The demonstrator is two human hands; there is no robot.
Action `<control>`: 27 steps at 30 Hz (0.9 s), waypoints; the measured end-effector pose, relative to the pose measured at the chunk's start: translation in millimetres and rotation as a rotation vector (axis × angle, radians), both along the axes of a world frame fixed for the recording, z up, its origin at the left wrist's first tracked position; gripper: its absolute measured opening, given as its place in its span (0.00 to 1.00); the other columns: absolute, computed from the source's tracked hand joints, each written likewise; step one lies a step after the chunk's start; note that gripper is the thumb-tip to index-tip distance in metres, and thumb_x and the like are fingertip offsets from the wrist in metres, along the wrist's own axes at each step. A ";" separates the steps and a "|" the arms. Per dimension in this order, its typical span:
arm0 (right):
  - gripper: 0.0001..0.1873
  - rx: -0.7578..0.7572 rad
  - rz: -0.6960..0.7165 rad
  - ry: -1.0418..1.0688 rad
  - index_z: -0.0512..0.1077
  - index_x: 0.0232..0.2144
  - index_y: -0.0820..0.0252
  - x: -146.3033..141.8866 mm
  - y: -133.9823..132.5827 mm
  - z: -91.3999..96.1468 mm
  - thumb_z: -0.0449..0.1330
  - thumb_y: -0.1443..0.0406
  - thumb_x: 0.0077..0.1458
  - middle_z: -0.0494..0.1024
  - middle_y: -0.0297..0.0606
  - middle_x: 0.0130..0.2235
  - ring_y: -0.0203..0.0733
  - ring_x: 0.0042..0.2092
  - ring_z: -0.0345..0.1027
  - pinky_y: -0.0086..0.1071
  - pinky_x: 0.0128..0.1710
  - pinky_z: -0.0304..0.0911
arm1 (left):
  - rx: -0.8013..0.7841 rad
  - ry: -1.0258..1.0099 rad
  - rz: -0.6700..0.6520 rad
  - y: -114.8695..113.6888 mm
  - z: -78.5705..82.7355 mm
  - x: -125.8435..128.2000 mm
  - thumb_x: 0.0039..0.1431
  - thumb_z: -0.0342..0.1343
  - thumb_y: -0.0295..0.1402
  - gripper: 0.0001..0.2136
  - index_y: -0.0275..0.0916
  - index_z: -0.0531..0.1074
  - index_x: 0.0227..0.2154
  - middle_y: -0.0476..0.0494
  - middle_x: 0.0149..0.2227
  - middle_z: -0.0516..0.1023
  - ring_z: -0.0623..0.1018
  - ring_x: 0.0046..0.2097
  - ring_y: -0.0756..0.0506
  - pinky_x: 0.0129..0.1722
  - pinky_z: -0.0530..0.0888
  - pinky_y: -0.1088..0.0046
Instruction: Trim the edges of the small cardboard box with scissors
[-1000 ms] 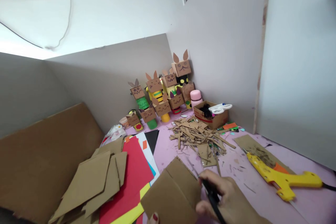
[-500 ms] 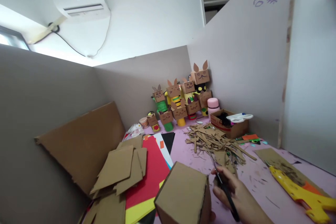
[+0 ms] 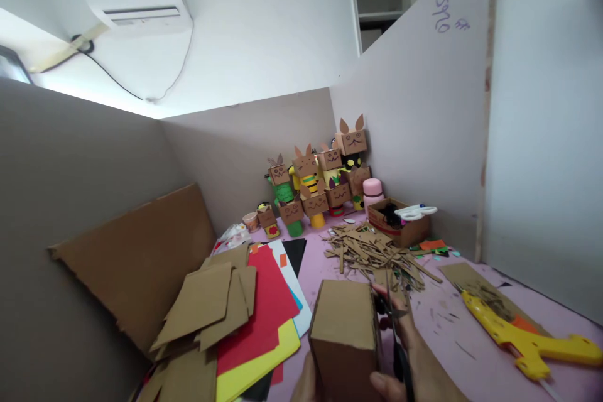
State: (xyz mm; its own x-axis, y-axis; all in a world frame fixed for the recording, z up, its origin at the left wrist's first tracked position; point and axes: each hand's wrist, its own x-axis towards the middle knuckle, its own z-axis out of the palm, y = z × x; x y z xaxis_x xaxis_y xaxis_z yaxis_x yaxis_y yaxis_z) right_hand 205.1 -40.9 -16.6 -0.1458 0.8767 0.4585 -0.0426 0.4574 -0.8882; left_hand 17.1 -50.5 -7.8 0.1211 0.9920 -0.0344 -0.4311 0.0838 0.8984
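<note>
A brown cardboard box (image 3: pixel 343 314) is in front of me, low in the view, its top and one side facing me. On its left side my left hand (image 3: pixel 306 383) is closed against it; only part of that hand shows, the rest lying below the picture's edge. My right hand (image 3: pixel 417 355) is at the box's right side with black-handled scissors (image 3: pixel 401 361) in its grip. The scissor blades are spread and point away from me. Fingers of this hand also reach the box's right edge, its thumb near the lower corner.
Left of the box lie cardboard sheets (image 3: pixel 202 295), red paper (image 3: pixel 259 320) and yellow paper (image 3: pixel 264 361). Cardboard scraps (image 3: pixel 362 248) are heaped beyond it. Right are a yellow glue gun (image 3: pixel 513 333) and a small box with white scissors (image 3: pixel 414 212). Several cardboard animal figures (image 3: pixel 315 203) stand behind.
The box has turned so that one side faces me, and my left hand has come into view on its left. My right hand has moved in against the box, and the scissor blades have spread.
</note>
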 end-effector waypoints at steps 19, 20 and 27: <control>0.52 0.601 -0.161 -0.459 0.47 0.63 0.54 -6.8 7.1 -34.2 0.66 0.58 0.39 0.65 0.51 0.58 0.63 0.56 0.61 0.49 0.53 0.59 | 0.096 0.328 0.168 16.6 10.5 -24.6 0.51 0.59 0.47 0.17 0.41 0.62 0.21 0.55 0.23 0.65 0.61 0.28 0.50 0.28 0.61 0.75; 0.51 0.569 -0.147 -0.465 0.46 0.63 0.54 -5.6 6.2 -33.3 0.66 0.58 0.40 0.64 0.52 0.58 0.63 0.56 0.61 0.50 0.53 0.59 | 0.096 0.323 0.162 16.8 10.0 -24.4 0.52 0.58 0.47 0.16 0.41 0.63 0.22 0.55 0.24 0.65 0.62 0.29 0.50 0.30 0.62 0.75; 0.50 0.234 -0.021 -0.480 0.48 0.61 0.65 5.0 -0.5 -10.8 0.65 0.56 0.40 0.60 0.59 0.60 0.63 0.61 0.53 0.52 0.59 0.50 | 0.064 0.229 0.066 18.0 4.9 -25.8 0.51 0.61 0.43 0.13 0.41 0.64 0.25 0.58 0.22 0.65 0.60 0.26 0.52 0.27 0.61 0.77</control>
